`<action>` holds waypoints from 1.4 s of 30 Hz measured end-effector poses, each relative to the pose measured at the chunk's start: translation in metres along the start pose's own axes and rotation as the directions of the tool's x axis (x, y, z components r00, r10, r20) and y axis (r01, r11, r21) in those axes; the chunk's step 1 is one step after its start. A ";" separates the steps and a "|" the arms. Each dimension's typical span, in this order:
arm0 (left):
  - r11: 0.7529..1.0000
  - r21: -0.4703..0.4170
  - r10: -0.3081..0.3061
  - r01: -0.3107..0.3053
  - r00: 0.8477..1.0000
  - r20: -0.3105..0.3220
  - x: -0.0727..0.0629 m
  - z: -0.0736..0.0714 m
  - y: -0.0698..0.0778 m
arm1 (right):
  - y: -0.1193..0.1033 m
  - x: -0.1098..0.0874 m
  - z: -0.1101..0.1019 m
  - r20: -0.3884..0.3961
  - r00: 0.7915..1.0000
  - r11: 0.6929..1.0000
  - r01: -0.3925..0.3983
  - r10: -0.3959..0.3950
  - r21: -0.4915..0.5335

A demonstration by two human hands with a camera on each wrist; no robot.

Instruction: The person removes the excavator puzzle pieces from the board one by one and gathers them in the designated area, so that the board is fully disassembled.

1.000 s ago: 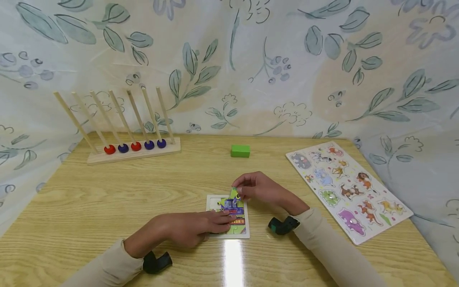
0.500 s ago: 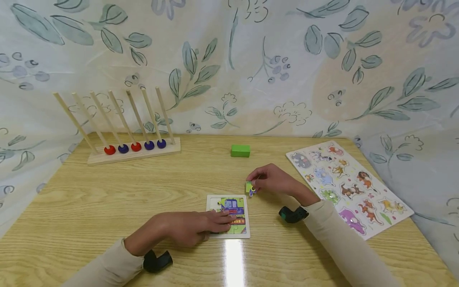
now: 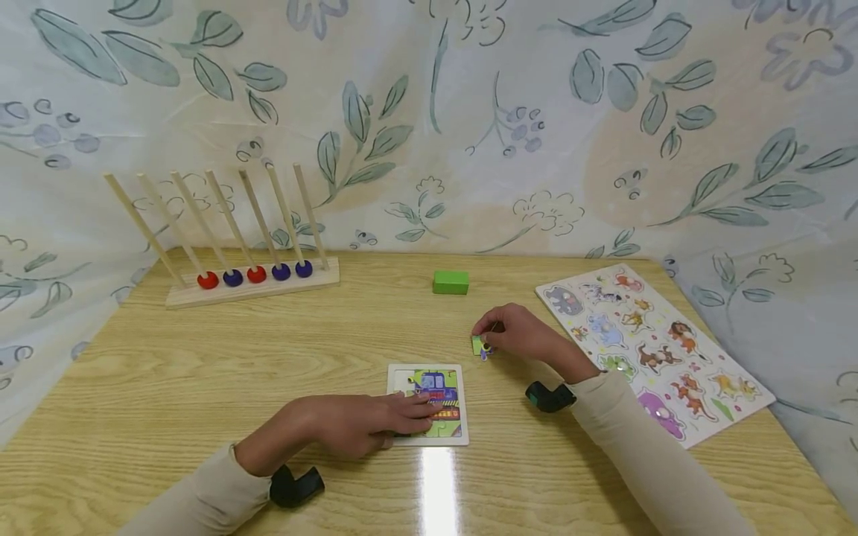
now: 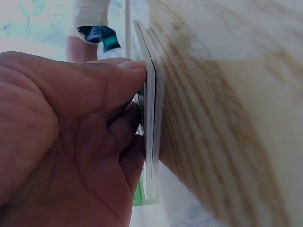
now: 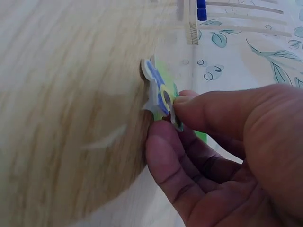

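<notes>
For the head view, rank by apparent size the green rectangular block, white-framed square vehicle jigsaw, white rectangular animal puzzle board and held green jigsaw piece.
1. Animal puzzle board
2. Vehicle jigsaw
3. Green block and jigsaw piece: unsure, as the right hand partly covers the piece.

Wood-grain table [image 3: 268, 342] with peg rack [image 3: 255, 291], green block [image 3: 450, 283], framed puzzle [image 3: 439, 381] and animal board [image 3: 631, 347].

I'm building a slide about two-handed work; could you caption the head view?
The left hand rests on a framed puzzle while the right hand pinches a separate piece beside it.
</notes>
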State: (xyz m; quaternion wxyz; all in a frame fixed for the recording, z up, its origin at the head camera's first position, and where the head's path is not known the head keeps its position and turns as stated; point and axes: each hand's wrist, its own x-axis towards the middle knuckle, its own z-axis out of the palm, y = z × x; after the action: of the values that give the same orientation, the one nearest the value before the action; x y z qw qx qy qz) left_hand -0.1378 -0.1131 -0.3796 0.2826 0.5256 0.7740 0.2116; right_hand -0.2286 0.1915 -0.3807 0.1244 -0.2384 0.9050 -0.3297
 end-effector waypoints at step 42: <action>1.000 0.011 -0.027 0.027 1.000 0.001 0.001 0.003 0.001 | -0.052 0.003 0.034 0.144 0.973 0.974 0.156 -0.180 0.162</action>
State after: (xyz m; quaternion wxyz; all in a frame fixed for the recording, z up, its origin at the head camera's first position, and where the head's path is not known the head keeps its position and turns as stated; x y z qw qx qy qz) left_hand -0.1357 -0.1119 -0.3818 0.2830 0.5168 0.7820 0.2032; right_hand -0.2004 0.1366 -0.3725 0.1849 -0.3295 0.8414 -0.3863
